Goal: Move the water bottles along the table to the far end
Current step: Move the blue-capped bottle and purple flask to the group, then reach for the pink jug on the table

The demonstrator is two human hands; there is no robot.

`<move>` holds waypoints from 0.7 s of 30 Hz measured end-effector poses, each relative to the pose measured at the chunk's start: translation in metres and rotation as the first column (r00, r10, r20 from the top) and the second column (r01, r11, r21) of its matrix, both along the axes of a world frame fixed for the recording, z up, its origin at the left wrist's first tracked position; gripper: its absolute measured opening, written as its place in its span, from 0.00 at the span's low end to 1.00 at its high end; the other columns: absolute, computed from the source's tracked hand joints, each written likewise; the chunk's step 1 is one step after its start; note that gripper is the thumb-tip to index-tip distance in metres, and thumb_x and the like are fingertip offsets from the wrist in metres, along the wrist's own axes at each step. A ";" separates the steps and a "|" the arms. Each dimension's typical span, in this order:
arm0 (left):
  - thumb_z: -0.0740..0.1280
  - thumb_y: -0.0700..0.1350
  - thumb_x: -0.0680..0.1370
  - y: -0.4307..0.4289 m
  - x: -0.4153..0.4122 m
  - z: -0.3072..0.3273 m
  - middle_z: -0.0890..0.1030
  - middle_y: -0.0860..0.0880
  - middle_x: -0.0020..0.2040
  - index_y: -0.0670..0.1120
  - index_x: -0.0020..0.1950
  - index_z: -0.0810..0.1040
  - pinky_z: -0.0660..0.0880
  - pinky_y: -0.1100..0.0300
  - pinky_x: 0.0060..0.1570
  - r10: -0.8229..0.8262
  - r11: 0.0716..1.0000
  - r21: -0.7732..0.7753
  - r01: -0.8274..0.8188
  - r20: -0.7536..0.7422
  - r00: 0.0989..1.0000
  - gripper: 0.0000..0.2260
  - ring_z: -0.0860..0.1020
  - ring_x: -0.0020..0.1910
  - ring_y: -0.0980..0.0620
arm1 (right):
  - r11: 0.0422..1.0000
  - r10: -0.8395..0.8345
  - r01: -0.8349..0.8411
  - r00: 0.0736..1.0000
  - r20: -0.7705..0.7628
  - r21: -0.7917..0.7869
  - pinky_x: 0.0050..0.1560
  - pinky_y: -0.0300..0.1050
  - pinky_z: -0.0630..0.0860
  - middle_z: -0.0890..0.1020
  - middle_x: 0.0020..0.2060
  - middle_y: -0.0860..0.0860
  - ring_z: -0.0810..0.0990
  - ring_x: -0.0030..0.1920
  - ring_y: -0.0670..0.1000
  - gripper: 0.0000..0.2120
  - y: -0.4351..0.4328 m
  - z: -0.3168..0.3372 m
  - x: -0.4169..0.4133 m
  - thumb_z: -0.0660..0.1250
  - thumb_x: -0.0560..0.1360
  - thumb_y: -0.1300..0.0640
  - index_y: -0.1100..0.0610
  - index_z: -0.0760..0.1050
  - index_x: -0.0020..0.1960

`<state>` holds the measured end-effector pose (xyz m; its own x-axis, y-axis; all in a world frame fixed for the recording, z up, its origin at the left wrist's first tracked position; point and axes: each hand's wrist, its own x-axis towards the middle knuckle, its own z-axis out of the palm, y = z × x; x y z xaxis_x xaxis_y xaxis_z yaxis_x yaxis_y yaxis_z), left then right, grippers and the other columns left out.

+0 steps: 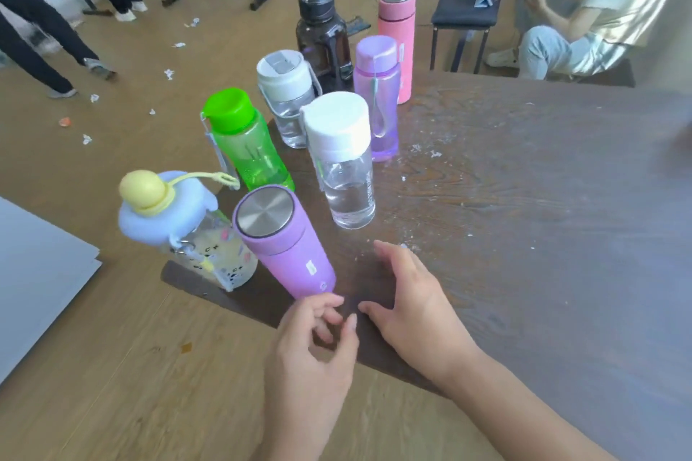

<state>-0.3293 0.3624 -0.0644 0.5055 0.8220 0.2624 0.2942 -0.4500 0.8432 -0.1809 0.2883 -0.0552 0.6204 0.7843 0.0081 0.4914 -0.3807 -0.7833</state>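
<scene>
Dark wood fills the right and centre of the frame: a table point(524, 198) whose left edge runs diagonally from the lower middle up toward the upper centre. Eight water bottles stand upright in a loose double row along that edge. Lowest in the frame is the purple flask point(284, 243) with a steel lid, and just left of it the cartoon bottle point(202, 239) with a yellow knob. Above them come the green bottle point(247, 146) and the clear bottle point(344, 165) with a white cap, then more bottles toward the upper centre.

Your left hand point(310, 359) hangs just below the purple flask's base, fingers loosely curled, holding nothing. Your right hand point(408, 299) lies spread and empty on the wood, just right of that base. The flask's long axis is vertical and it sits up and left of both hands; the left hand looks slightly nearer.

Beyond the table, in the upper right, a seated person point(599, 11) holds a phone.
</scene>
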 end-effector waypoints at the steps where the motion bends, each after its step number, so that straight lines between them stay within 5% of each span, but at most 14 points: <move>1: 0.75 0.50 0.73 -0.009 0.016 0.001 0.83 0.58 0.45 0.58 0.56 0.82 0.79 0.56 0.42 -0.040 0.999 0.025 0.040 -0.022 0.999 0.12 0.82 0.41 0.55 | 1.000 -0.018 0.018 1.000 -0.007 0.005 0.67 0.34 0.65 0.77 0.65 0.50 0.73 0.67 0.46 0.37 -0.011 0.001 0.011 0.79 0.70 0.61 0.56 0.67 0.75; 7: 0.82 0.42 0.72 -0.056 0.126 0.002 0.84 0.57 0.61 0.49 0.69 0.83 0.81 0.56 0.59 -0.220 0.975 -0.024 0.219 -0.140 0.965 0.25 0.83 0.61 0.59 | 0.989 -0.149 0.149 0.989 0.023 0.010 0.65 0.35 0.68 0.78 0.62 0.47 0.75 0.64 0.46 0.29 -0.088 0.002 0.097 0.76 0.73 0.62 0.56 0.72 0.71; 13: 0.79 0.46 0.73 -0.112 0.245 0.002 0.82 0.58 0.64 0.50 0.72 0.81 0.80 0.54 0.64 -0.357 0.934 -0.027 0.357 -0.134 0.924 0.27 0.81 0.65 0.60 | 0.956 -0.293 0.292 0.954 0.070 0.019 0.64 0.40 0.71 0.78 0.59 0.46 0.77 0.64 0.49 0.26 -0.169 0.006 0.202 0.77 0.73 0.62 0.57 0.74 0.69; 21: 0.79 0.49 0.74 -0.185 0.446 0.012 0.80 0.57 0.65 0.50 0.75 0.78 0.78 0.50 0.68 -0.488 0.873 -0.060 0.485 -0.138 0.862 0.29 0.80 0.67 0.57 | 0.781 -0.622 0.622 0.783 -0.029 0.054 0.46 0.19 0.68 0.79 0.56 0.49 0.80 0.50 0.42 0.22 -0.268 0.003 0.365 0.78 0.73 0.61 0.56 0.77 0.65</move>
